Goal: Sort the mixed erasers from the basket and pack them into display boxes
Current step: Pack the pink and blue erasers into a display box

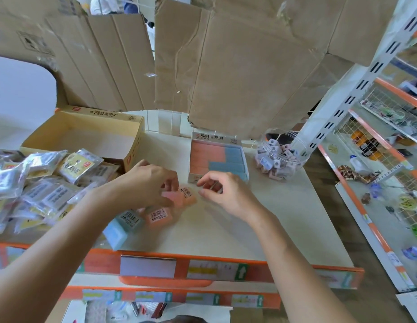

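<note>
pink eraser: blurred, part hidden under left hand | packets: cut by left edge

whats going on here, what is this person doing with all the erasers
A person is sorting erasers on a shelf top. Their left hand grips a pink eraser just in front of the display box, which is nearly full of pink and blue erasers. The right hand hovers beside it with fingers curled; whether it holds anything is unclear. A blue eraser and an orange eraser lie loose nearer the person.
</note>
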Tool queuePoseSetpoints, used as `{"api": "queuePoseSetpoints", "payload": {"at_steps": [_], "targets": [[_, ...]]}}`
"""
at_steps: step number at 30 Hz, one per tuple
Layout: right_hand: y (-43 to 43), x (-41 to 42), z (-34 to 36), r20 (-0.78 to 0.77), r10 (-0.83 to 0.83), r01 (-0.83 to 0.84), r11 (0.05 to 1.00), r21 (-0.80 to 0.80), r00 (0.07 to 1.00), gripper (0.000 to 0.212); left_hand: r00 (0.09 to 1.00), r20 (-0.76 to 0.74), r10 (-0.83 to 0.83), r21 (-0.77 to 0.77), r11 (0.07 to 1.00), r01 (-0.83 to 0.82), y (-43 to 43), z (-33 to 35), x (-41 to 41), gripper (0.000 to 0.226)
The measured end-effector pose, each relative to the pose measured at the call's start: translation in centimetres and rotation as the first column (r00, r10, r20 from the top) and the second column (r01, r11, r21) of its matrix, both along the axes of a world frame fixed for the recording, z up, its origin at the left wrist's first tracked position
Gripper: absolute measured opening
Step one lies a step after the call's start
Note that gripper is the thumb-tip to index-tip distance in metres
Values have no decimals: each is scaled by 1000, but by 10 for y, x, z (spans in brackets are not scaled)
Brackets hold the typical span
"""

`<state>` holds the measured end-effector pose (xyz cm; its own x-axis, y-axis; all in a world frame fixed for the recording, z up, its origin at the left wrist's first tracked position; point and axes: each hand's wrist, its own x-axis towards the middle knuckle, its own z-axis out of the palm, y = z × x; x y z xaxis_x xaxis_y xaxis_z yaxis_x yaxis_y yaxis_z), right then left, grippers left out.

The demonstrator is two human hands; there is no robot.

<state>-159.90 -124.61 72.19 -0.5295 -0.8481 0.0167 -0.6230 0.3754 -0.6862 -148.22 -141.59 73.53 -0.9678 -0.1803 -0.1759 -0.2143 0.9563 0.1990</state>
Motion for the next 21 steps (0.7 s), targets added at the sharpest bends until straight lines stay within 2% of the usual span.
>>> {"api": "queuePoseSetpoints", "payload": {"at_steps": [2, 5, 8, 10, 12, 14, 17, 21], "targets": [[1, 4, -1, 26, 1, -1, 1000, -2, 1000, 10, 999, -39, 13, 54, 998, -11, 3, 1, 1, 20], [0, 8, -1, 95, -11, 14, 999, -31, 995, 15, 986, -163, 41, 223, 975, -3, 5, 5, 4, 16], [-4, 14, 0, 273, -15, 45, 993, -107, 962, 18, 955, -289, 69, 364, 931, 43, 8, 9, 5, 14], [-5, 18, 1, 373, -8, 66, 987, -144, 928, 20, 941, -330, 72, 399, 914, 70, 12, 10, 3, 17], [-4, 19, 1, 418, -9, 85, 983, -163, 908, 13, 931, -352, 96, 416, 907, 64, 15, 9, 1, 16], [-1, 16, 0, 422, -58, 143, 974, -173, 905, 2, 933, -338, 121, 382, 924, 18, 15, 7, 1, 18], [7, 8, -3, 441, -164, 271, 944, -190, 882, 14, 967, -231, 105, 221, 974, -53, 11, -2, 2, 29], [14, 5, -3, 464, -195, 313, 930, -193, 864, 10, 982, -182, 45, 122, 992, -23, 13, -10, 0, 33]]}}
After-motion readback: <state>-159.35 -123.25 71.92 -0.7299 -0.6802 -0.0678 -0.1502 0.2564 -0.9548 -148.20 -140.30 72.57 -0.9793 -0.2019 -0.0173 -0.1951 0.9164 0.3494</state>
